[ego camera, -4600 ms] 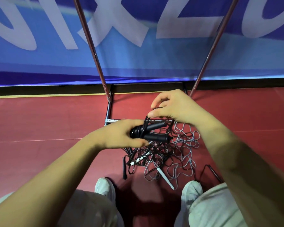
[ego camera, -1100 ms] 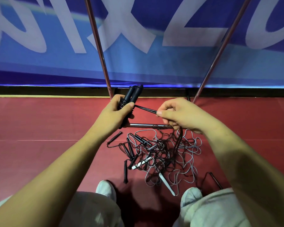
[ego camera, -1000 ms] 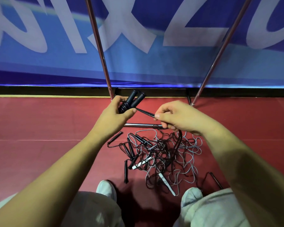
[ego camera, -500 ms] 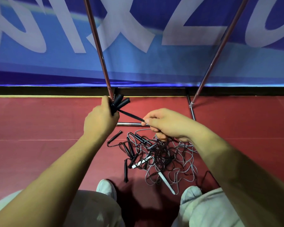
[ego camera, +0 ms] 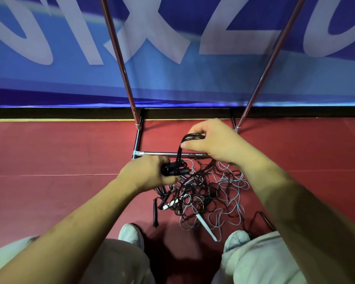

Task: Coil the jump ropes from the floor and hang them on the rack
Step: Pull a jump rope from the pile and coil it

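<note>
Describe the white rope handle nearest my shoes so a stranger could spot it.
On the red floor, in front of the rack's chrome base bar, lies a tangle of black and grey ropes. At its near edge, by the right shoe, a slim white handle sticks out at a slant. The other white handle sits deeper in the tangle; the rest are black.

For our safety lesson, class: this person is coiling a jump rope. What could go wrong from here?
The black cord held by the right hand seems to trail into the tangled pile, so pulling may tighten knots or drag other ropes. Loose loops and a white handle lie by the shoes: a trip risk.
</note>
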`<state>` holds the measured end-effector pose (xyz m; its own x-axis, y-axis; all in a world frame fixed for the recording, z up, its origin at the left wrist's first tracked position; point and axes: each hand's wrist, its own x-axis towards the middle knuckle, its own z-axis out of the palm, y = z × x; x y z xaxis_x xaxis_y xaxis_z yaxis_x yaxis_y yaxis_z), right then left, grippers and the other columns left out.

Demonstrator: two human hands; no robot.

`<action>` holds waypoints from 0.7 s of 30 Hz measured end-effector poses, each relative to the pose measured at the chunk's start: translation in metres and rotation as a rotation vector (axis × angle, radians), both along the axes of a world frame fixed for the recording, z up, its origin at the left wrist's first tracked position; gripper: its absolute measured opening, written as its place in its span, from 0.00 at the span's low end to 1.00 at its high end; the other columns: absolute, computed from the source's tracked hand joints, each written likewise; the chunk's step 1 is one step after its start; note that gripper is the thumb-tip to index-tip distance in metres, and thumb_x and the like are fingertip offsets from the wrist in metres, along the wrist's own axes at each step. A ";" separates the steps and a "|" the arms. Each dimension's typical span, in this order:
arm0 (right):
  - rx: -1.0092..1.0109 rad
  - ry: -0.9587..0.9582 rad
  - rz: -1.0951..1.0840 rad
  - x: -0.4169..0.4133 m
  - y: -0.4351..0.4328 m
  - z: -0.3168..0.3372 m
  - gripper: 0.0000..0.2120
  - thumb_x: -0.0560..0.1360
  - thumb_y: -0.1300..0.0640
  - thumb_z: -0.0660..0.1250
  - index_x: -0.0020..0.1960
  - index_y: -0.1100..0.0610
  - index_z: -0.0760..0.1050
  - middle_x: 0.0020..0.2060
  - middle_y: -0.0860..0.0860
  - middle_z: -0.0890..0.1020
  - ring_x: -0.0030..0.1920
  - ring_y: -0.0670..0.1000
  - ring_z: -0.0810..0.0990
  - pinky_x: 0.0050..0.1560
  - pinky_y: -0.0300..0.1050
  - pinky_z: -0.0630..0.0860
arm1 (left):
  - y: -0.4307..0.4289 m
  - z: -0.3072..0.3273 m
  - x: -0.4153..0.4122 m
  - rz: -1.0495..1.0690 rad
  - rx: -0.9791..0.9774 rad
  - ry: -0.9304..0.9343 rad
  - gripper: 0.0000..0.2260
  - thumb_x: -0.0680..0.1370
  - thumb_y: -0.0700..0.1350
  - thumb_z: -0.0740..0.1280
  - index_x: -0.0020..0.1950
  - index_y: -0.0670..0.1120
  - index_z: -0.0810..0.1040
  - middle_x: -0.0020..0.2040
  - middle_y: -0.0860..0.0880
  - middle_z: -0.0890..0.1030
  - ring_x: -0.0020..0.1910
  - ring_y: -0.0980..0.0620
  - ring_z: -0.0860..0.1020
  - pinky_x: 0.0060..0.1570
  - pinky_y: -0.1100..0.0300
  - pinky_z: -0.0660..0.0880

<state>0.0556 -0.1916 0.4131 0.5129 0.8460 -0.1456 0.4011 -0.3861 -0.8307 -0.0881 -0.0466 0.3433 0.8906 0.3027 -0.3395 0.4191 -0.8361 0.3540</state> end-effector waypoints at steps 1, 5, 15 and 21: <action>0.007 -0.042 0.007 0.003 -0.002 0.001 0.07 0.69 0.52 0.77 0.38 0.55 0.82 0.30 0.51 0.80 0.31 0.45 0.72 0.36 0.42 0.69 | -0.003 0.002 0.000 -0.045 -0.111 0.001 0.15 0.72 0.62 0.72 0.41 0.51 0.75 0.35 0.54 0.78 0.38 0.51 0.76 0.39 0.58 0.74; 0.060 -0.101 -0.053 0.016 -0.009 0.000 0.09 0.65 0.50 0.80 0.38 0.53 0.83 0.34 0.55 0.83 0.31 0.57 0.75 0.34 0.49 0.73 | -0.010 0.013 -0.003 -0.141 -0.611 -0.001 0.12 0.71 0.54 0.73 0.45 0.47 0.78 0.34 0.54 0.76 0.32 0.55 0.72 0.36 0.57 0.71; -0.033 -0.166 -0.051 0.030 -0.010 -0.018 0.04 0.71 0.53 0.75 0.39 0.52 0.83 0.33 0.51 0.84 0.33 0.53 0.78 0.39 0.48 0.75 | -0.012 0.036 -0.005 -0.043 -0.903 -0.374 0.11 0.76 0.50 0.69 0.59 0.53 0.78 0.40 0.52 0.78 0.37 0.53 0.76 0.38 0.62 0.74; -0.110 0.001 0.062 0.023 -0.008 -0.019 0.09 0.76 0.50 0.69 0.44 0.55 0.82 0.36 0.57 0.85 0.34 0.48 0.79 0.43 0.49 0.78 | -0.006 0.042 -0.001 0.237 -1.067 -0.532 0.19 0.77 0.53 0.66 0.64 0.47 0.68 0.39 0.40 0.79 0.34 0.41 0.76 0.32 0.57 0.71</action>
